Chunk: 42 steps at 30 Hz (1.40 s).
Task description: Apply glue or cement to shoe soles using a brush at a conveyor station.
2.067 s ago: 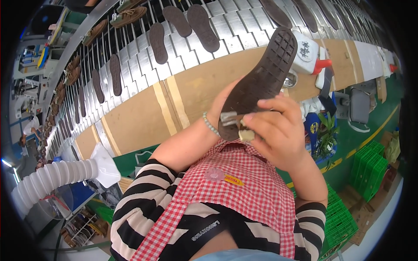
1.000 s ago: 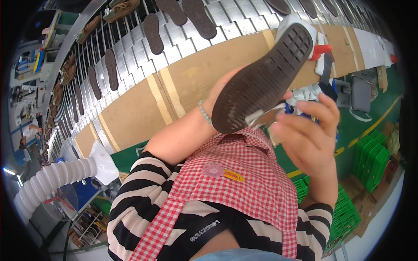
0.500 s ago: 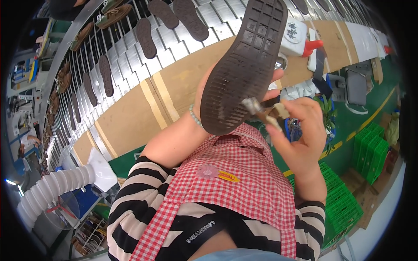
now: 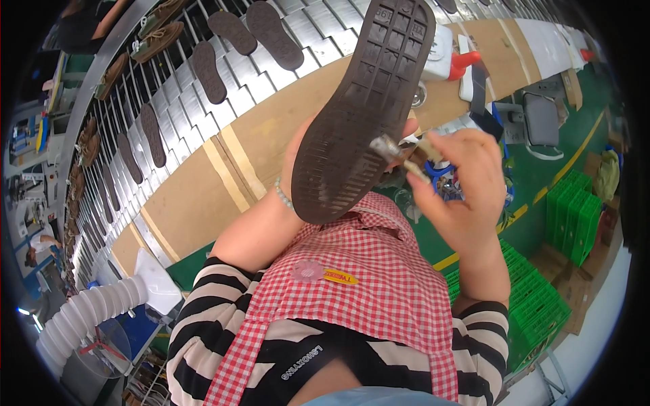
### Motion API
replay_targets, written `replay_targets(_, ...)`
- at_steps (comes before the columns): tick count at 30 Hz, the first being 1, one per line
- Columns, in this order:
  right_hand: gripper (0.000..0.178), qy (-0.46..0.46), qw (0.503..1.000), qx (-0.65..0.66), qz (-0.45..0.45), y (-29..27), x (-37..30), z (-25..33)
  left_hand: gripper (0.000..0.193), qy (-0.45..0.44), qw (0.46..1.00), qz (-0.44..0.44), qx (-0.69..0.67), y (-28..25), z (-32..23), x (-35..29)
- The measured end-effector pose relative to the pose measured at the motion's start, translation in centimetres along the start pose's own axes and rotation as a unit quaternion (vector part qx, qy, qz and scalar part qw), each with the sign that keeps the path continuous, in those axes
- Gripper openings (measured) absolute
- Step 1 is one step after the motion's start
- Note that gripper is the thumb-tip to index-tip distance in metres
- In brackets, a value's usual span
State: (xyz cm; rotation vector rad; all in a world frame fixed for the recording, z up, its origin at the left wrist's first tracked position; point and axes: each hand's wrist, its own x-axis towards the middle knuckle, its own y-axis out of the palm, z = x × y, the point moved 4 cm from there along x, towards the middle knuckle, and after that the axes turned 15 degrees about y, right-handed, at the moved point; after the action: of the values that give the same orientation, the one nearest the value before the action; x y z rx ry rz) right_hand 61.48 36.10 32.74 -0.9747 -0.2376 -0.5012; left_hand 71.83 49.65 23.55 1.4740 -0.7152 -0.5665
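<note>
A dark brown shoe sole [image 4: 338, 128] is held up in front of me, its gridded end pointing away and its ribbed, wide end toward my apron. My left hand [image 4: 296, 159] supports it from behind, and most of those fingers are hidden by the sole. In my right hand [image 4: 467, 189] is a small brush [image 4: 387, 150] with a pale handle, pinched between thumb and fingers. Slightly blurred, the brush head lies over the right side of the sole's ribbed part. Wet-looking, shiny patches show on the sole there.
Beyond my arms runs a slatted metal conveyor [image 4: 318, 51] carrying several soles [image 4: 274, 34] and shoes [image 4: 157, 42]. Brown cardboard [image 4: 196, 183] lines its near edge, where a white bottle with a red top [image 4: 440, 54] stands. Green crates [image 4: 572, 216] are at right, a white hose [image 4: 95, 308] at left.
The sole and my left hand have shifted slightly left and toward me. The brush has moved a little up and left across the sole; both hands keep their hold.
</note>
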Motion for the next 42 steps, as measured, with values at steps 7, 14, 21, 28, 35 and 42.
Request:
replay_targets(7, 0.049, 0.005, 0.999, 0.023, 0.025, -0.7, 1.0, -0.1, 0.057, -0.007, 1.0, -0.003, 0.009, 0.1, 0.4, -0.3)
replay_targets(14, 0.047, -0.05, 0.992, -0.105, -0.057, -1.0, 3.3, -0.2, 0.059, -0.003, 0.997, -0.028, 0.075, -0.7, 0.3, 0.0)
replay_targets(21, 0.037, -0.148, 0.987, -0.03, 0.054, 3.6, -2.1, 1.6, 0.06, 0.084, 0.996, -0.02, 0.028, -1.6, -1.4, 2.3)
replay_targets(28, 0.044, -0.025, 0.985, 0.081, 0.151, 3.8, -0.7, 1.3, 0.06, 0.078, 0.997, 0.019, 0.021, -1.2, -1.3, 1.4)
replay_targets(35, 0.041, 0.016, 0.998, -0.05, -0.043, 1.2, 4.8, -2.5, 0.061, -0.012, 1.0, -0.018, -0.008, -2.1, -0.2, 0.3)
replay_targets(42, 0.042, -0.04, 0.998, 0.037, 0.022, 2.2, 4.5, 0.4, 0.061, -0.058, 0.989, 0.023, -0.134, -2.4, 0.4, 0.5)
